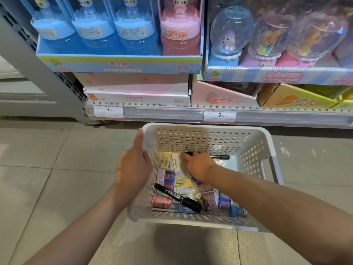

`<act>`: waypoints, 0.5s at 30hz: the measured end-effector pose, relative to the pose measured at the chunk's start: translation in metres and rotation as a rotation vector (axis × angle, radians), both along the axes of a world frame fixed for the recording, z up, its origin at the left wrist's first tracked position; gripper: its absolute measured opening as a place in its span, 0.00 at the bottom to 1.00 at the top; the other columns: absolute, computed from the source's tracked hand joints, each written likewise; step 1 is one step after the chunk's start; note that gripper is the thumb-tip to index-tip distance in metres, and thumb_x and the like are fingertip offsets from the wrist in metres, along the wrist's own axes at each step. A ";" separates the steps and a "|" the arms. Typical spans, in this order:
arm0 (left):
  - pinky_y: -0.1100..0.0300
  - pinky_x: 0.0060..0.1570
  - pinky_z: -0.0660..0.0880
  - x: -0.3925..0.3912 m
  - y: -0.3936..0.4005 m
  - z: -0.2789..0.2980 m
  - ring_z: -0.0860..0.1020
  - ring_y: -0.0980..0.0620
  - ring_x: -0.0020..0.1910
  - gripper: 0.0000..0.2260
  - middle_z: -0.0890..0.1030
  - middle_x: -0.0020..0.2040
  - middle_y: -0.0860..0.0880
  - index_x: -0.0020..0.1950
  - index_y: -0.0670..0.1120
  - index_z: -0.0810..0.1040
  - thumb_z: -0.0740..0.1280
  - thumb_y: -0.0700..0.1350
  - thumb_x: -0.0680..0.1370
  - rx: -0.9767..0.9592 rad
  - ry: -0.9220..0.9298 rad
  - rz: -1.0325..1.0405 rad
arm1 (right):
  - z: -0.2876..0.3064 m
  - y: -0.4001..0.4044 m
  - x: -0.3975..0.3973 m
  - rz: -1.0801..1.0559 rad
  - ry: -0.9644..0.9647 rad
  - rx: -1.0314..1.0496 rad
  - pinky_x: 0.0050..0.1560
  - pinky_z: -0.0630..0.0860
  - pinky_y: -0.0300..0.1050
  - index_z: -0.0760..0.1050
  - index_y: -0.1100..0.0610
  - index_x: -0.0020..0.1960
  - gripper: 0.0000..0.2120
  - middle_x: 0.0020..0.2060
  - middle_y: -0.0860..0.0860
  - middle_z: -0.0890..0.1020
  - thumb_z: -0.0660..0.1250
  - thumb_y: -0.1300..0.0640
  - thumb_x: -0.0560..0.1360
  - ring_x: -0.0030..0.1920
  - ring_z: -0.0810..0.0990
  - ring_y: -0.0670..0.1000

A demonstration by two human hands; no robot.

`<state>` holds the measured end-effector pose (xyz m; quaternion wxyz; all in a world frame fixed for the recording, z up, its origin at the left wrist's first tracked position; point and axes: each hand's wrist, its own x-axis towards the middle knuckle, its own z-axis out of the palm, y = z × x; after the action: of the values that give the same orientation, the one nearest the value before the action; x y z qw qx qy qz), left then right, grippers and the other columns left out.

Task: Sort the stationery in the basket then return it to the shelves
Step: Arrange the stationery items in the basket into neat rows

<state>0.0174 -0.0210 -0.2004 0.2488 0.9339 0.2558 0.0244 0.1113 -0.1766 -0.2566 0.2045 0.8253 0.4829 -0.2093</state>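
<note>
A person crouched before the toy shelves (210, 111) steadies a white perforated basket (254, 155) on the tiled floor, the left hand (133, 165) clasping its left rim, while the right hand (198, 165) reaches inside with fingers curled down over a black marker (219, 156) lying along the far wall; whether they have closed on it cannot be told. The sorting appears barely begun, with a second black marker (177, 197), tape rolls (161, 201) and small boxed stationery (165, 160) loose on the basket floor. The next move likely calls for lifting that far marker clear and pairing it with its twin.
</note>
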 end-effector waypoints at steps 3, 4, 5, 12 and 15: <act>0.59 0.26 0.63 0.000 0.000 0.001 0.74 0.50 0.29 0.26 0.72 0.29 0.49 0.76 0.49 0.52 0.57 0.39 0.80 0.003 0.003 -0.007 | -0.002 -0.011 0.002 -0.050 -0.011 0.000 0.52 0.74 0.49 0.63 0.62 0.70 0.24 0.67 0.57 0.65 0.64 0.61 0.76 0.60 0.72 0.56; 0.59 0.25 0.62 0.000 0.000 0.001 0.73 0.50 0.29 0.27 0.71 0.29 0.49 0.77 0.49 0.52 0.57 0.39 0.80 0.001 0.006 -0.004 | -0.003 -0.014 0.003 -0.060 -0.002 0.015 0.51 0.74 0.49 0.63 0.62 0.70 0.23 0.66 0.56 0.66 0.64 0.61 0.76 0.58 0.73 0.56; 0.59 0.25 0.62 0.001 0.000 0.001 0.73 0.50 0.29 0.27 0.71 0.29 0.49 0.77 0.49 0.51 0.57 0.39 0.80 -0.001 0.012 0.003 | -0.004 -0.017 0.005 -0.063 0.016 0.024 0.50 0.74 0.48 0.62 0.62 0.70 0.24 0.65 0.56 0.67 0.63 0.61 0.77 0.58 0.73 0.56; 0.58 0.26 0.62 0.001 -0.001 0.003 0.72 0.49 0.30 0.27 0.70 0.29 0.49 0.77 0.49 0.52 0.57 0.40 0.80 0.003 0.015 -0.001 | 0.000 -0.012 -0.002 -0.021 0.064 0.237 0.43 0.76 0.49 0.63 0.61 0.70 0.21 0.64 0.57 0.69 0.59 0.62 0.77 0.55 0.75 0.58; 0.56 0.31 0.64 0.000 0.000 0.003 0.73 0.46 0.32 0.27 0.72 0.31 0.47 0.77 0.49 0.52 0.57 0.40 0.80 0.013 0.016 -0.009 | 0.002 0.001 -0.019 -0.092 0.240 0.352 0.43 0.76 0.47 0.73 0.60 0.60 0.14 0.53 0.56 0.77 0.59 0.56 0.77 0.51 0.78 0.56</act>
<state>0.0175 -0.0211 -0.1974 0.2407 0.9368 0.2535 0.0177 0.0923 -0.1761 -0.2550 -0.0115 0.8386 0.4946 -0.2278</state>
